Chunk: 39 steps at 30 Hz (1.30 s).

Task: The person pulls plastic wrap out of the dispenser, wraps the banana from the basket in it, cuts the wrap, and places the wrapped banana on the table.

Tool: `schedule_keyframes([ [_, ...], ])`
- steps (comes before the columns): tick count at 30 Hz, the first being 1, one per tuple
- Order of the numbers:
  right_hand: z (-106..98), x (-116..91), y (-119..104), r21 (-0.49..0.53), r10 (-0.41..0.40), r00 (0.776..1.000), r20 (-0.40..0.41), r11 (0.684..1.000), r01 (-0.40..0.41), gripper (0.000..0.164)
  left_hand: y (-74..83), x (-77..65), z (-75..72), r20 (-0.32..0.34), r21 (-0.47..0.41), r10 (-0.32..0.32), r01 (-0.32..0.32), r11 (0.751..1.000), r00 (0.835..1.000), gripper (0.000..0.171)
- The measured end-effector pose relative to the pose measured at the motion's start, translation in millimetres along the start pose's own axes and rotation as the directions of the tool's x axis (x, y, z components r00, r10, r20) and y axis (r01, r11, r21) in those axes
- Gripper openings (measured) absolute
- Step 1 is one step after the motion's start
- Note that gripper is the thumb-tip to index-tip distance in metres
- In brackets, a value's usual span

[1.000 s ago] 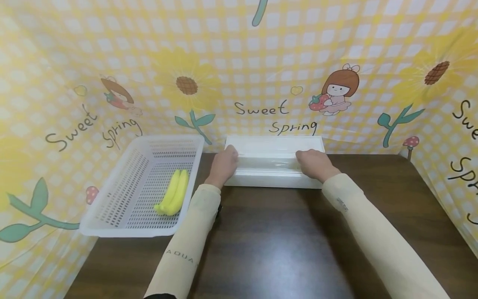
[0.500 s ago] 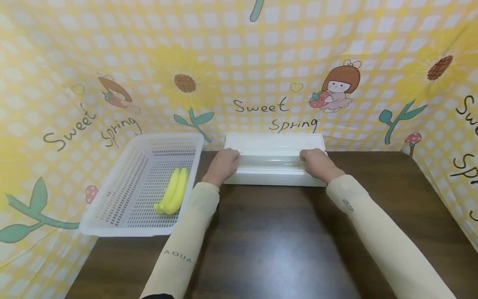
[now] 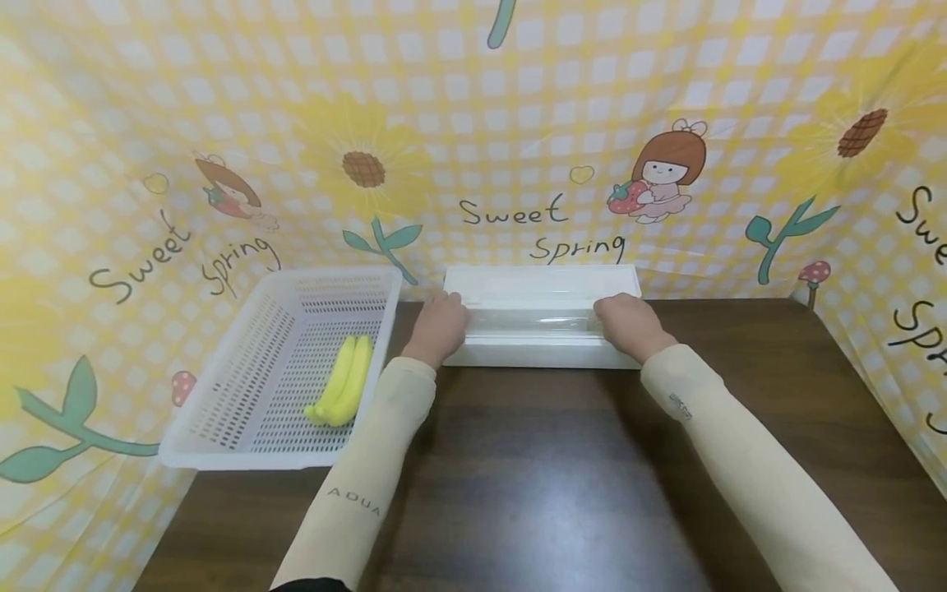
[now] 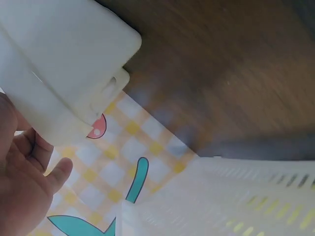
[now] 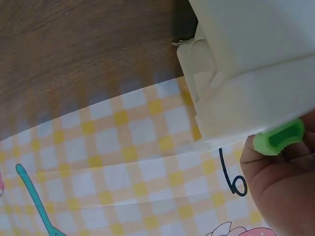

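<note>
A long white cling film dispenser box (image 3: pixel 543 355) stands at the back of the table with its lid (image 3: pixel 540 279) raised. Across its opening lies a clear, shiny cling film roll (image 3: pixel 533 321). My left hand (image 3: pixel 438 327), fingers curled, grips the roll's left end; the left wrist view shows only part of that hand (image 4: pixel 24 187) by the box corner, and its grip is hidden. At the other end my right hand (image 3: pixel 631 326) holds the roll, with a green ribbed piece (image 5: pixel 279 137) between its fingers in the right wrist view.
To the left stands a white perforated plastic basket (image 3: pixel 222 395) with yellow bananas (image 3: pixel 344 382) in it. A yellow checked cloth (image 3: pixel 473 123) hangs behind and at both sides of the dark wooden table (image 3: pixel 533 493). The box stands close to the cloth.
My right hand has shifted slightly to the right since one second ago, and the film between the hands looks smoother. My left hand stays at about the same spot.
</note>
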State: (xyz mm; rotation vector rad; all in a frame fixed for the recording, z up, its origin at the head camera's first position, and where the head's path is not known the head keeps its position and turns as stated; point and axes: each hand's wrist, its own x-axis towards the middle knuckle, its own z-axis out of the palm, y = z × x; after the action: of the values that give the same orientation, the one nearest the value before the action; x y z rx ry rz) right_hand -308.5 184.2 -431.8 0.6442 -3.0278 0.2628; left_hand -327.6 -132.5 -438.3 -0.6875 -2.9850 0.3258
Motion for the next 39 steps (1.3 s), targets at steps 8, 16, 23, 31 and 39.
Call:
schedule_keyframes([
  [8, -1, -1, 3, -0.068, -0.004, 1.000, -0.001, 0.998, 0.004, 0.017, -3.8, -2.9, -0.2, -0.003, -0.023, 0.010, -0.010, 1.000, 1.000, 0.024],
  [16, 1, -3, 8, -0.098, -0.011, 0.998, -0.055, 0.995, 0.005, 0.007, -5.0, -6.7, -1.7, -0.040, -0.205, -0.076, 0.066, 0.976, 0.996, 0.016],
  [23, -5, -3, 11, -0.013, 0.009, 0.997, -0.076, 1.000, -0.010, 0.012, -9.2, -6.1, -4.0, -0.136, -0.204, -0.085, 0.056, 0.977, 0.987, 0.017],
  [31, -8, -2, 15, 0.036, -0.009, 0.996, -0.094, 0.999, 0.012, 0.011, -10.3, -3.7, -8.7, -0.144, -0.154, -0.079, 0.056, 0.987, 0.986, 0.013],
  [39, -13, -2, 20, 0.048, -0.048, 0.994, -0.102, 0.997, 0.053, 0.013, -13.5, -2.8, -12.6, -0.138, -0.156, -0.075, 0.053, 0.986, 0.988, 0.009],
])
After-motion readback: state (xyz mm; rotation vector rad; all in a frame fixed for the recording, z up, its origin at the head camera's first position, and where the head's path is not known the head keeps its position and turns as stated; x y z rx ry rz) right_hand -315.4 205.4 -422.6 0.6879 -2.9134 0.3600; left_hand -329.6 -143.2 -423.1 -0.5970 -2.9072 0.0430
